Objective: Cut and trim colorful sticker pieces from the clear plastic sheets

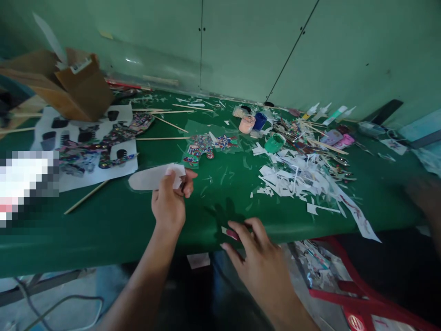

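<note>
My left hand [169, 202] is closed on a long white paper cutout [148, 178] with a rounded left end and a clear edge, thumb on top and fingers beneath. Near the table's front edge, my right hand [257, 250] is spread, thumb and index finger apart. Between those fingertips is a small dark red piece with a pale end [231, 234]; its kind is unclear, and no firm grip on it shows. Beyond my left hand, colourful cutouts [203, 146] rest on clear film.
Paper scraps [292, 177] are heaped to the right, by paint jars [274, 143] and glue tubes [335, 115]. Printed sheets [119, 177], thin sticks [86, 197] and a cardboard box [81, 87] occupy the left. Another person's blurred hand [425, 191] is at far right.
</note>
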{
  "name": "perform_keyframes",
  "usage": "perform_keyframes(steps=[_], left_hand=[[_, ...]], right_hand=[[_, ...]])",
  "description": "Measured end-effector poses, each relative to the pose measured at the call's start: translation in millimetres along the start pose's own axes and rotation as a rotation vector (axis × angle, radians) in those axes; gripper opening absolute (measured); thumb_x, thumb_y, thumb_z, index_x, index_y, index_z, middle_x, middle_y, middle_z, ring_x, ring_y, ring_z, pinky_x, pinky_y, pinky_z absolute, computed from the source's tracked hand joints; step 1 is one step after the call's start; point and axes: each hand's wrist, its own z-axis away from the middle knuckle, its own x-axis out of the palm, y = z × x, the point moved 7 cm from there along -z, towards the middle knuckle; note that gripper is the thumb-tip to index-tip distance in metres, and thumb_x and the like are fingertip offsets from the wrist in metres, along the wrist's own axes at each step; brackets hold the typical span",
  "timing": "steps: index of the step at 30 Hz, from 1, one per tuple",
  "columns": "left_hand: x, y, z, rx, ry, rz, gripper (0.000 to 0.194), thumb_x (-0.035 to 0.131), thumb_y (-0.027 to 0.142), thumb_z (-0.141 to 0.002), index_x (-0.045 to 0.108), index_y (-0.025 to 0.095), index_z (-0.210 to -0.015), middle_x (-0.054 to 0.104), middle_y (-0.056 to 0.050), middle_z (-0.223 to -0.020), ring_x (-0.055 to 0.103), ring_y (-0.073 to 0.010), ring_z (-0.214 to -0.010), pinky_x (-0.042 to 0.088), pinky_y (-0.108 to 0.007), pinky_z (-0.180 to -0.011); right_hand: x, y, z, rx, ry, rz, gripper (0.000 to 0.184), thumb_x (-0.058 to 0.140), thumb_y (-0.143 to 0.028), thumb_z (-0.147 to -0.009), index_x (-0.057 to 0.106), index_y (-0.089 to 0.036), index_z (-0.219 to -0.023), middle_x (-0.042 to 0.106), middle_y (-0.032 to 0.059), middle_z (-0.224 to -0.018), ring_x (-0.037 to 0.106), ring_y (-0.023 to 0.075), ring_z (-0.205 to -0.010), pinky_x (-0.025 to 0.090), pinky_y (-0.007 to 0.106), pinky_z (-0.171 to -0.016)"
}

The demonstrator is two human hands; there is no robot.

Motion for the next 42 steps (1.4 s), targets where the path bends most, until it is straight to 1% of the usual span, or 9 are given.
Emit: perform_keyframes(steps=[6,11,13,17,21,25,29,34,42], left_hand=[[-2.4,-2,-1,-0.022,0.016,0.039,0.033,0.046,0.032,-0.083,0.064,0.014,-0.062,0.039,0.001,-0.047,0.036,-0.0094,-0.042,0.029,-0.024,-0.044],[1.4,-1,0,-0.02,-0.031,0.005,0.035,0.048,0.037,-0.083,0.066,0.014,-0.064,0.04,0.001,-0.047,0.038,-0.0089,-0.043,0.029,-0.024,-0.045],[2.2,0,0,-0.023,-0.036,0.004,0.036,0.047,0.037,-0.083,0.066,0.014,-0.064,0.04,0.001,-0.046,0.038,-0.0088,-0.043,0.029,-0.024,-0.044],[1.6,0,-1,-0.019,-0.02,0.021,0.034,0.048,0.036,-0.082,0.064,0.014,-0.062,0.04,0.001,-0.046,0.037,-0.0088,-0.042,0.029,-0.024,-0.044],[-1.1,0,-1,-0.008,0.026,0.059,0.031,0.05,0.035,-0.08,0.061,0.014,-0.061,0.04,0.002,-0.046,0.037,-0.0086,-0.041,0.029,-0.024,-0.044],[-2.7,3,-1,0.021,0.057,0.083,0.031,0.048,0.032,-0.081,0.061,0.014,-0.06,0.039,0.002,-0.045,0.037,-0.0087,-0.04,0.029,-0.024,-0.043],[-4.8,8,0,0.013,0.102,0.13,0.031,0.046,0.031,-0.081,0.06,0.015,-0.059,0.035,0.003,-0.042,0.033,-0.008,-0.039,0.026,-0.024,-0.043],[-5.7,14,-1,0.013,0.132,0.206,0.031,0.043,0.029,-0.082,0.058,0.016,-0.058,0.03,0.005,-0.039,0.028,-0.0077,-0.037,0.025,-0.024,-0.043],[-6.2,15,-2,-0.004,0.138,0.252,0.035,0.037,0.023,-0.082,0.06,0.016,-0.056,0.029,0.004,-0.039,0.026,-0.0087,-0.036,0.023,-0.025,-0.042]], right_hand=[[-4,28,-18,0.025,0.033,-0.137,0.015,0.049,-0.027,-0.092,0.062,-0.025,-0.086,0.066,0.0028,-0.084,0.064,0.0129,-0.063,0.043,0.023,-0.05],[-47,115,-53,0.379,0.28,0.163,0.017,0.06,-0.035,-0.084,0.062,-0.019,-0.077,0.067,0.0045,-0.071,0.06,0.0186,-0.062,0.035,0.026,-0.055],[-59,150,-61,0.518,0.277,0.275,0.019,0.059,-0.035,-0.083,0.065,-0.018,-0.09,0.07,0.0071,-0.076,0.06,0.0208,-0.064,0.032,0.027,-0.055],[-62,181,-70,0.525,0.089,0.376,0.028,0.049,-0.027,-0.088,0.069,-0.02,-0.106,0.072,0.0116,-0.091,0.063,0.024,-0.074,0.032,0.029,-0.058],[-62,153,-67,0.504,0.072,0.318,0.031,0.048,-0.031,-0.09,0.062,-0.02,-0.116,0.068,0.0121,-0.1,0.063,0.0247,-0.08,0.036,0.03,-0.058],[-33,76,-76,0.246,-0.046,0.036,0.031,0.041,-0.037,-0.094,0.049,-0.017,-0.117,0.064,0.0091,-0.1,0.062,0.0183,-0.07,0.038,0.027,-0.053],[1,15,-83,0.009,-0.151,0.012,0.019,0.041,-0.029,-0.096,0.056,-0.019,-0.102,0.06,0.0065,-0.103,0.059,0.0139,-0.064,0.035,0.026,-0.048],[20,-2,-84,-0.062,-0.107,0.033,0.023,0.042,-0.029,-0.097,0.064,-0.024,-0.1,0.06,0.0037,-0.101,0.061,0.0131,-0.07,0.039,0.024,-0.053],[29,-7,-88,0.008,-0.077,0.043,0.025,0.042,-0.03,-0.097,0.066,-0.023,-0.097,0.061,0.003,-0.097,0.061,0.0119,-0.065,0.039,0.025,-0.051]])
